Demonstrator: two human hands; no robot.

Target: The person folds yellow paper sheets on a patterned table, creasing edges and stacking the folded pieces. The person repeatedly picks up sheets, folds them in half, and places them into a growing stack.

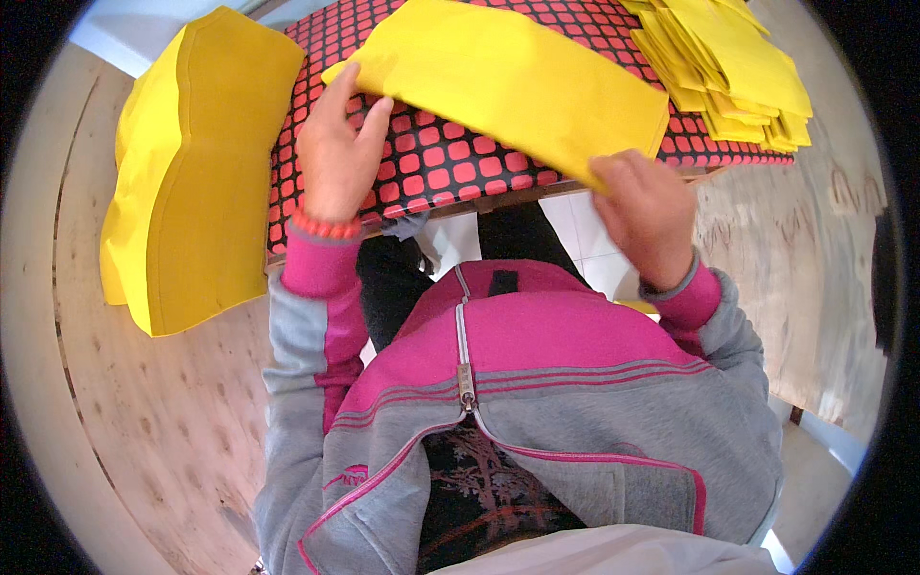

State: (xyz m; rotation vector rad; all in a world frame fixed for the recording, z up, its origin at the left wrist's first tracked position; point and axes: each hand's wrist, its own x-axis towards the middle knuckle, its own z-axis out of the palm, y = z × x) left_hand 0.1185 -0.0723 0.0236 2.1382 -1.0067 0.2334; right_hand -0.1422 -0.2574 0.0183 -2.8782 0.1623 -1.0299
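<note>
A flat, folded yellow fabric piece (508, 81) lies slanted across the table in front of me. Its near right corner is in my right hand (647, 211), whose fingers are closed on it. At the piece's left end is my left hand (343, 158), thumb and fingers apart, with the fingertips at the near edge. An orange-red band circles the left wrist. How far the left fingers reach under the fabric is hidden.
The table wears a red-and-black patterned cover (431, 163). A larger stack of yellow fabric (216, 172) drapes over its left side. Several folded yellow pieces (733, 67) are piled at the far right. Wooden boards (144, 422) stand at left and right.
</note>
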